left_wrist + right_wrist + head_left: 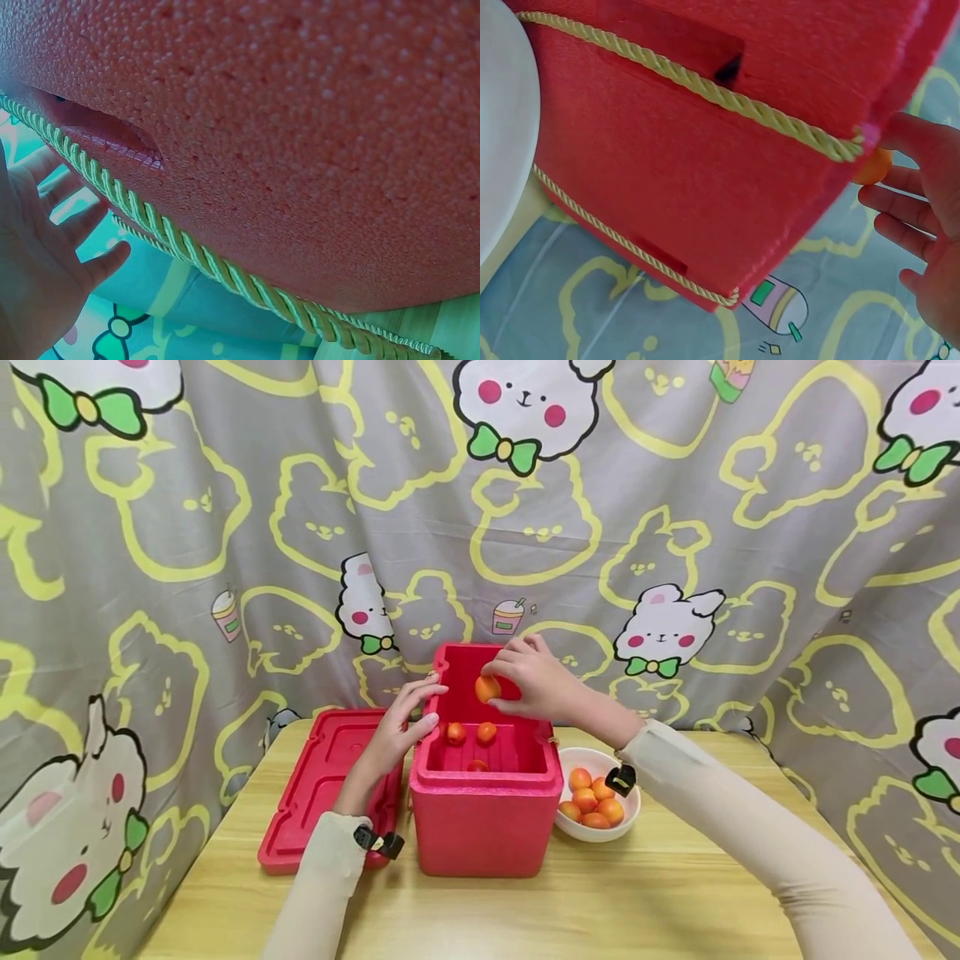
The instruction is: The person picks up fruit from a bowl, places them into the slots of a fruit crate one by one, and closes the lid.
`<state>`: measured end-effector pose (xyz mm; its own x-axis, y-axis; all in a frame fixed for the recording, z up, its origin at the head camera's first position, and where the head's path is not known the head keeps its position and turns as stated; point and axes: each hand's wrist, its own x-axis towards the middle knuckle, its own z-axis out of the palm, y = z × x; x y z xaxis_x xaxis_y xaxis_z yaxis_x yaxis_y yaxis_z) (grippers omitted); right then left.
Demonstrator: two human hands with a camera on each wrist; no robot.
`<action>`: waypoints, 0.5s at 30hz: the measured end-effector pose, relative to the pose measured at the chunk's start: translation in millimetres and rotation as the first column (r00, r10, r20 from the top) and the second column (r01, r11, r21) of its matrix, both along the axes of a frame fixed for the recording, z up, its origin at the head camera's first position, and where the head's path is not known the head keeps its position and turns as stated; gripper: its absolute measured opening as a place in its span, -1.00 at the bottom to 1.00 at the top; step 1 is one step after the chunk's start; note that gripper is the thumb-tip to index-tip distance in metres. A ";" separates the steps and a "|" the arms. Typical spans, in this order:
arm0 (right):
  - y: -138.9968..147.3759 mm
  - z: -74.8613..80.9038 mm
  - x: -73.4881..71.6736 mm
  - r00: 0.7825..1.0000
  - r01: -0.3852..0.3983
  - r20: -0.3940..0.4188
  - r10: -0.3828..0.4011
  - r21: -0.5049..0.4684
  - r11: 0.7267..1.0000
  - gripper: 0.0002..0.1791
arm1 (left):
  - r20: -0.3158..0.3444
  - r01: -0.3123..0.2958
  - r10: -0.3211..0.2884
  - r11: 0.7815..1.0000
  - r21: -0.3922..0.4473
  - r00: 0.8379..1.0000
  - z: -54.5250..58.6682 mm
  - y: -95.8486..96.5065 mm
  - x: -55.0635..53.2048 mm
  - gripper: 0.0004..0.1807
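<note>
My right hand (540,681) pinches a small round orange fruit (487,689) between thumb and fingers, above the open red foam box (487,835). Several similar orange-red fruits (486,732) lie on the floor of the box. The left hand (397,727) rests at the box's left rim with its fingers extended; in the left wrist view, that hand (56,247) shows spread fingers beside a twisted yellow cord (180,240). In the right wrist view, the held fruit (874,166) is partly hidden by the fingers and the box's edge.
A white bowl (597,837) with several orange-red fruits (583,800) stands right of the box, close to it. The red lid (330,777) lies on the wooden table (600,902) to the left, under the left forearm. A patterned curtain (420,543) hangs behind.
</note>
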<state>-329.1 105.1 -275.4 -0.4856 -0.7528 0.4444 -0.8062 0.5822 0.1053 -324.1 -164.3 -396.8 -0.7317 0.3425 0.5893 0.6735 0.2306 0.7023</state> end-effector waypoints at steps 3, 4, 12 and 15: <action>-5.2 -5.0 -2.2 1.000 -0.003 -0.003 0.003 0.035 0.999 -0.54 | -0.002 -0.002 0.002 1.000 -0.003 1.000 -0.2 0.3 -0.6 -0.48; -6.5 -6.8 -2.9 1.000 -0.002 -0.005 0.003 0.046 0.999 -0.54 | -0.004 -0.001 0.001 1.000 -0.003 1.000 -0.2 0.3 -0.9 -0.48; -12.0 -21.8 -9.0 0.994 0.081 -0.086 -0.073 0.100 0.992 -0.59 | -0.003 0.003 -0.003 1.000 -0.004 1.000 -0.6 -0.7 -2.0 -0.47; -10.9 -23.5 -10.1 0.991 0.097 -0.100 -0.089 0.080 0.992 -0.60 | -0.003 0.004 -0.004 1.000 -0.003 1.000 0.2 -1.6 -1.6 -0.46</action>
